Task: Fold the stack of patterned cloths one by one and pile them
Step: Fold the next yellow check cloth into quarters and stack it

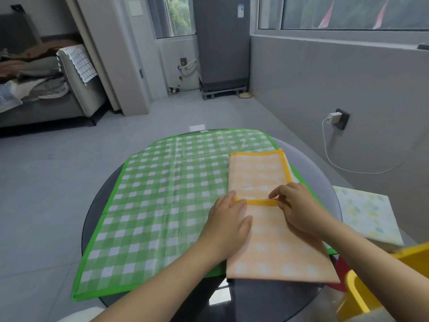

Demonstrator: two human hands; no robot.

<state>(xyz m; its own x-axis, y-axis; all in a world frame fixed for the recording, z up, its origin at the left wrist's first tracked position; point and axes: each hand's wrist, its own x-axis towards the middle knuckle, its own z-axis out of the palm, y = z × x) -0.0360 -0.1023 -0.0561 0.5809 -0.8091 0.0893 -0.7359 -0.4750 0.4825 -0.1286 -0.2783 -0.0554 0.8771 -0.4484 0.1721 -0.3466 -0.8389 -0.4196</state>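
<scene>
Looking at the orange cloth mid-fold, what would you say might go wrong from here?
The orange cloth lies on the spread green checked cloth, so dragging it may shift or wrinkle that one. Both hands, left hand and right hand, hold only the yellow-trimmed edge, so the fold could land skewed.

Soft daylight came through the windows (348, 12), leaving faint shadows. The floor (197, 127) showed a small glare; edges bowed, and the yellow bin (362, 296) was blurred.
</scene>
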